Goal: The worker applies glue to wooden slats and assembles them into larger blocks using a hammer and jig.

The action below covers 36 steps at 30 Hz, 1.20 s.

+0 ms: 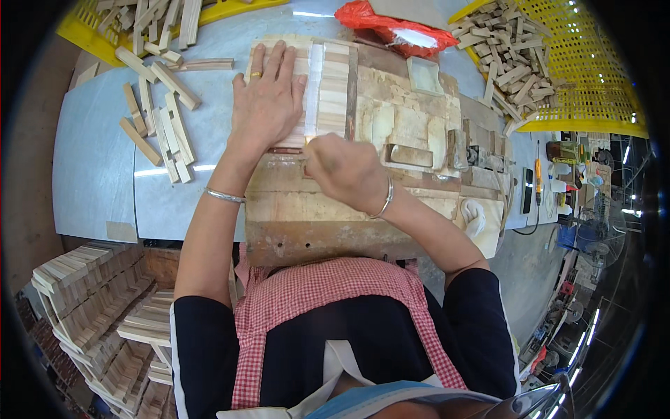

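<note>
My left hand lies flat, fingers stretched, on a row of pale wood strips set side by side on a worn wooden work board. A narrow whitish band runs lengthwise over the strips, just right of that hand. At the near end of the band my right hand is closed in a fist. What it grips is hidden by the fingers; a small yellowish bit shows at its left edge. Small wood blocks sit on the board to the right.
Loose wood sticks lie on the grey-blue table at left. Yellow crates with wood pieces stand at both far corners. A red plastic bag lies at the back. Stacked wood pieces stand low left; a screwdriver lies right.
</note>
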Each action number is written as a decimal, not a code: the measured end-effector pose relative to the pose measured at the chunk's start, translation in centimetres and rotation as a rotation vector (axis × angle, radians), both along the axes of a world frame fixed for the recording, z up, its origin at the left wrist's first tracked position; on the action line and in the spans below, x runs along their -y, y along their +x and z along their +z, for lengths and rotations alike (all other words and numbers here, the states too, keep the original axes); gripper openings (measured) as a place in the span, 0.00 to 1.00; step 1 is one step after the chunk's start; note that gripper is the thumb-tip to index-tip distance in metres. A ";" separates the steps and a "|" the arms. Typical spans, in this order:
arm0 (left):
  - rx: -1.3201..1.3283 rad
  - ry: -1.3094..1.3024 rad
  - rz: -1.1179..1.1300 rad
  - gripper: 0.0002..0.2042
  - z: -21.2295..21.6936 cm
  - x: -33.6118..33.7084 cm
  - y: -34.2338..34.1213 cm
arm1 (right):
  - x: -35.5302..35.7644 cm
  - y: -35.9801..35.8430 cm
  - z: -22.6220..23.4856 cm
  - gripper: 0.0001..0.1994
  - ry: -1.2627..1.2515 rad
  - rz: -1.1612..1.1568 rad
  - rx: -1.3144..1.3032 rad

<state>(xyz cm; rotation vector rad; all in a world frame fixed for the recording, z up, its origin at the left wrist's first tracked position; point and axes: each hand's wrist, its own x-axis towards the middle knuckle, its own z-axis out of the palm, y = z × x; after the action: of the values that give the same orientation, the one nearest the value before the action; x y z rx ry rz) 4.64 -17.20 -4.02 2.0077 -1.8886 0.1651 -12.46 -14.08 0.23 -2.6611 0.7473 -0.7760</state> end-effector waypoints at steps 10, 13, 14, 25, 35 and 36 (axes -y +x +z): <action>0.009 0.001 -0.003 0.24 0.7 0.1 0.0 | 15.1 6.8 2.4 0.15 -0.101 -0.299 -0.304; -0.026 -0.005 -0.001 0.24 0.5 -0.2 0.3 | 12.9 6.5 1.5 0.13 -0.204 -0.196 -0.151; -0.031 -0.007 -0.006 0.24 0.5 -0.2 0.2 | 11.4 5.6 1.3 0.11 -0.151 -0.115 -0.160; -0.028 0.036 -0.016 0.25 0.6 -0.4 0.4 | 7.7 2.3 4.5 0.21 0.690 -0.101 -0.160; 0.038 0.049 -0.013 0.24 0.6 0.0 0.4 | 10.6 2.4 -0.8 0.13 0.065 -0.165 0.234; 0.036 0.050 -0.013 0.24 0.6 0.0 0.4 | 8.3 1.8 -1.2 0.11 0.084 -0.105 0.305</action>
<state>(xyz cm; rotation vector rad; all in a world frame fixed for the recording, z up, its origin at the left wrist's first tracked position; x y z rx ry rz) 5.01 -17.25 -3.41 2.0371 -1.9456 0.1527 -10.62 -22.43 -0.95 -2.3693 0.8202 -1.1196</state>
